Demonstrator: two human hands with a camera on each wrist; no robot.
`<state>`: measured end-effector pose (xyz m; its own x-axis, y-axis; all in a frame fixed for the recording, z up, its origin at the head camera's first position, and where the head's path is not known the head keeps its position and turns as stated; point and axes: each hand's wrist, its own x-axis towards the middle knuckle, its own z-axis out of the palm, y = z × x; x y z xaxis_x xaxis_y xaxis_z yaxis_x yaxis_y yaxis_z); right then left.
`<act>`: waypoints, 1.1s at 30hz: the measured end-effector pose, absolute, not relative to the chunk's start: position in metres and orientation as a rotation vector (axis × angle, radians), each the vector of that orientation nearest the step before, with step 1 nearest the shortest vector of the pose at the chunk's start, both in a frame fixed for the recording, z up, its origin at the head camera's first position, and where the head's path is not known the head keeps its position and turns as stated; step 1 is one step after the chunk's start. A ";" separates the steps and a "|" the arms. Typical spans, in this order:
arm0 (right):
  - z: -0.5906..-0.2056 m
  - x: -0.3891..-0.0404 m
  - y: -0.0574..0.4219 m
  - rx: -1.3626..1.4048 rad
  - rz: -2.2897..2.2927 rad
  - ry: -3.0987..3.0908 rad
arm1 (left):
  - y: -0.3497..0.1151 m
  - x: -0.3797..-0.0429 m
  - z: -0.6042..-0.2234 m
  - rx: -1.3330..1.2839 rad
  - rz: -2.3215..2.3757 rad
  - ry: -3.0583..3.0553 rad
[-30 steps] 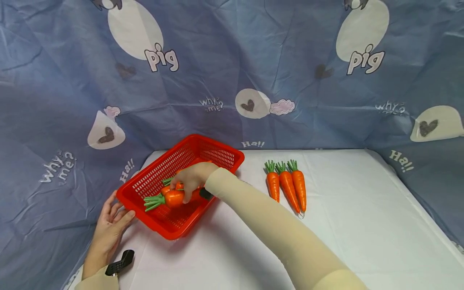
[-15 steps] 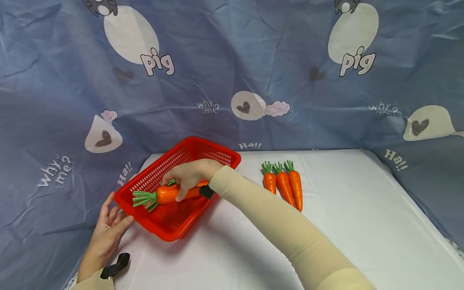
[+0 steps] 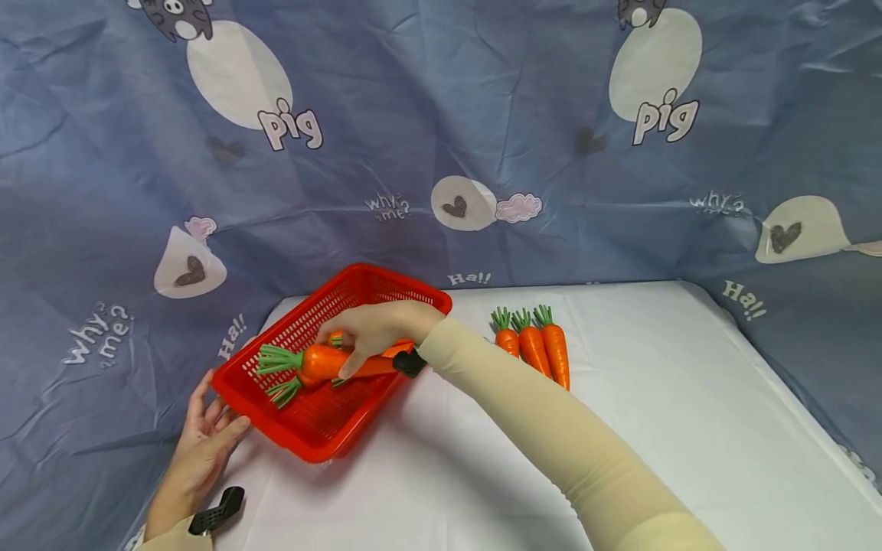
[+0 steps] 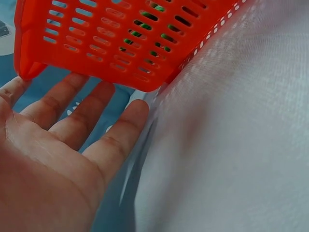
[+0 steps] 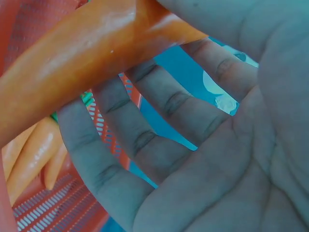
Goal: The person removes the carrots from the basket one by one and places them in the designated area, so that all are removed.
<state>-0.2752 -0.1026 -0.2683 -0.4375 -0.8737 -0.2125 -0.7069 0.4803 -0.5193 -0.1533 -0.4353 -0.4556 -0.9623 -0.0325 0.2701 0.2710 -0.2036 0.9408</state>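
My right hand (image 3: 375, 327) pinches a carrot (image 3: 321, 363) between thumb and fingers, over the inside of a red plastic basket (image 3: 289, 438). The carrot's green tops point left and its tip runs towards my wrist. Several other carrots (image 5: 38, 152) lie in the basket beneath, partly hidden by the held carrot and my hand. At the basket's left corner my left hand (image 3: 200, 451) rests against the outer wall, its fingers extended. In the left wrist view those fingertips touch the basket's edge, and green tops show through the slots.
Three carrots (image 3: 554, 348) lie side by side on the white tablecloth (image 3: 661, 398), right of the basket, tops towards the back. My right forearm crosses in front of their lower ends. A blue printed cloth (image 3: 386, 92) hangs behind the table.
My right hand has lifted the carrot off the others in the basket and drawn it slightly right; tops of a carrot below now show. The left hand stays at the corner. The head view has shifted slightly.
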 end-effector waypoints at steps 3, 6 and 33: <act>-0.268 -0.276 -0.095 -1.296 -0.527 2.278 | -0.436 -0.153 -0.457 -0.292 -2.282 -1.836; -0.268 -0.277 -0.087 -1.283 -0.564 2.275 | -0.437 -0.153 -0.458 -0.291 -2.281 -1.832; -0.279 -0.295 -0.019 -1.155 -0.903 2.302 | -0.438 -0.155 -0.459 -0.239 -2.263 -1.861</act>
<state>-0.2952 -0.0185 -0.2793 -0.5730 -0.8166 -0.0696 -0.5518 0.4471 -0.7040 -0.1551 -0.4384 -0.4593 -0.9666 -0.0520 0.2508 0.2561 -0.1863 0.9485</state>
